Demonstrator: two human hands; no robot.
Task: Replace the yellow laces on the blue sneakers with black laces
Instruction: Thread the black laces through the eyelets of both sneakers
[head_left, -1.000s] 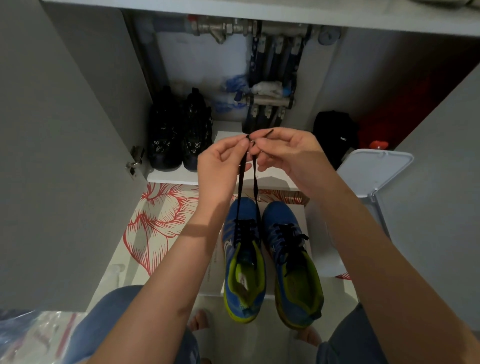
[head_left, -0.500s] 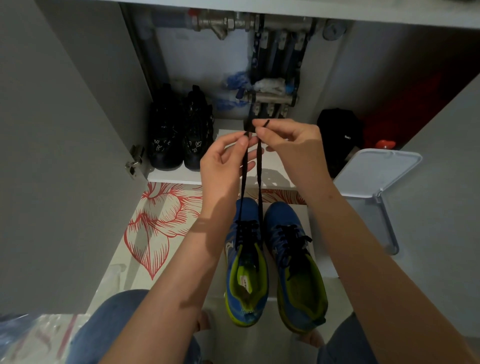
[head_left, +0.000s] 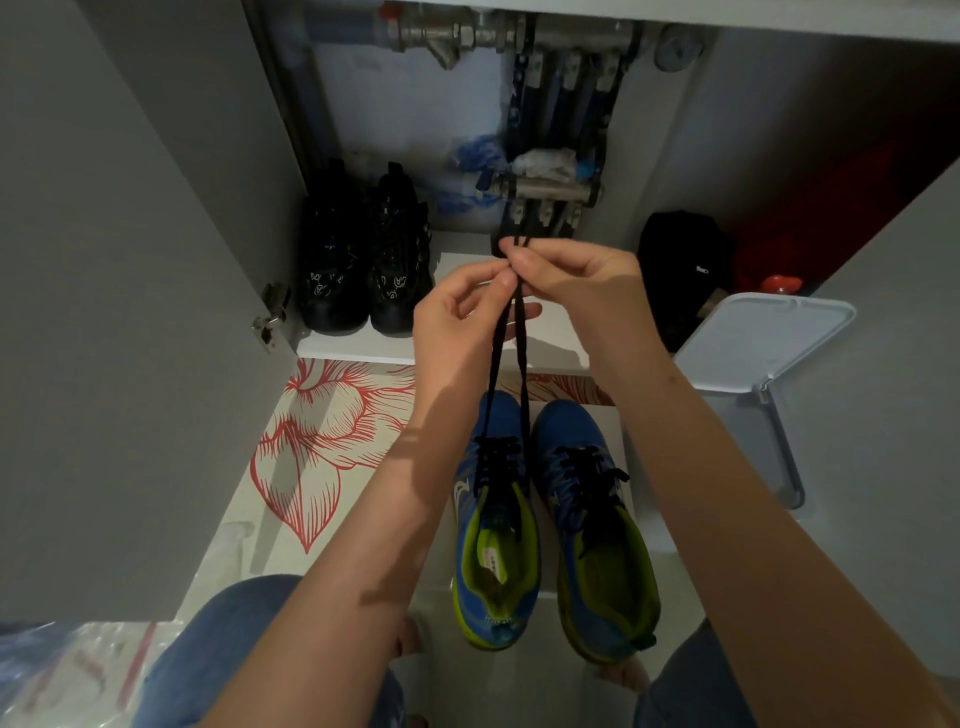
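Two blue sneakers with lime lining stand side by side on the floor, toes away from me. The left sneaker (head_left: 493, 551) has a black lace (head_left: 522, 374) threaded through its eyelets, and both ends run straight up to my hands. My left hand (head_left: 457, 322) and my right hand (head_left: 576, 286) pinch the two lace ends together, tips level, above the toes. The right sneaker (head_left: 597, 525) carries a black lace lying loose over its tongue. No yellow lace is in view.
A pair of black shoes (head_left: 363, 260) stands on a white shelf (head_left: 353, 348) in the open cupboard, under pipes and valves. A white bin with its lid (head_left: 763, 343) up is at right. A red flower-print mat (head_left: 322, 441) lies left of the sneakers.
Both hands have risen and drawn closer together, pulling the two lace ends taut and bringing their tips side by side.
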